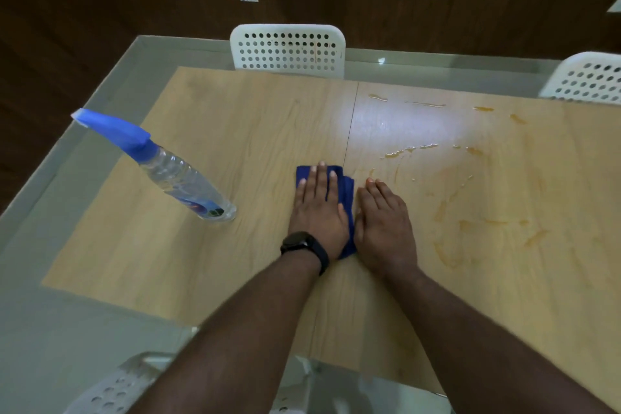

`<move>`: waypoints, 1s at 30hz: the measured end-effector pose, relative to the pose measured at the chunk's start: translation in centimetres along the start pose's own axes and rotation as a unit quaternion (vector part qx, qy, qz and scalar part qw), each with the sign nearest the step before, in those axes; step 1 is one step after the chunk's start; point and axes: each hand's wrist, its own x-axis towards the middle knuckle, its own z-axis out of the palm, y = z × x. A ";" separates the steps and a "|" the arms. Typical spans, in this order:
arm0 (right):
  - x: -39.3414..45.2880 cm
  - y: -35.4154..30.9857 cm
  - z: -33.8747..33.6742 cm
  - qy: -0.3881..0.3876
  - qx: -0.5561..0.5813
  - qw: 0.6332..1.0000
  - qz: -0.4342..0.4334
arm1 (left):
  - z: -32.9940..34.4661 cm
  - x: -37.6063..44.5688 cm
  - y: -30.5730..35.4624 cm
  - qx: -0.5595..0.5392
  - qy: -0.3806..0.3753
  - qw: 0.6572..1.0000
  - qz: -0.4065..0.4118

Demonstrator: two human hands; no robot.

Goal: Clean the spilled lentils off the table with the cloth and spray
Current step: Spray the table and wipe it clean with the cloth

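A folded blue cloth (347, 193) lies on the wooden table (235, 131) near its middle. My left hand (317, 208), with a black watch on the wrist, presses flat on the cloth with straight fingers. My right hand (386, 225) lies flat on the table just right of the cloth, touching its edge. A clear spray bottle (181, 178) with a blue trigger head stands to the left of both hands. Wet yellowish smears and droplets of the lentil spill (470, 222) streak the table to the right of my hands.
A white perforated chair (287, 50) stands at the table's far edge, another (588, 79) at the far right, and a third chair back (111, 386) shows at the near edge below my arms. A grey floor strip surrounds the table on the left.
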 end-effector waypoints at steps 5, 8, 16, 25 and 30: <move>0.2 0.1 -0.3 0.003 0.053 0.998 0.028 | 0.6 -3.0 0.1 -0.032 -0.008 0.999 0.021; 1.1 0.6 -0.6 0.020 0.083 0.995 0.050 | 0.6 -1.8 -0.3 -0.033 0.003 0.999 0.041; 11.2 5.2 -3.9 -0.026 -0.036 0.999 0.012 | -0.9 8.9 0.6 -0.014 0.014 0.998 0.058; 18.6 7.6 -4.9 -0.043 -0.077 0.996 -0.031 | -1.6 11.9 1.4 -0.012 0.011 0.999 0.028; 18.8 8.1 -4.3 -0.038 -0.044 0.998 -0.024 | -1.9 11.8 1.1 -0.022 -0.002 0.999 0.024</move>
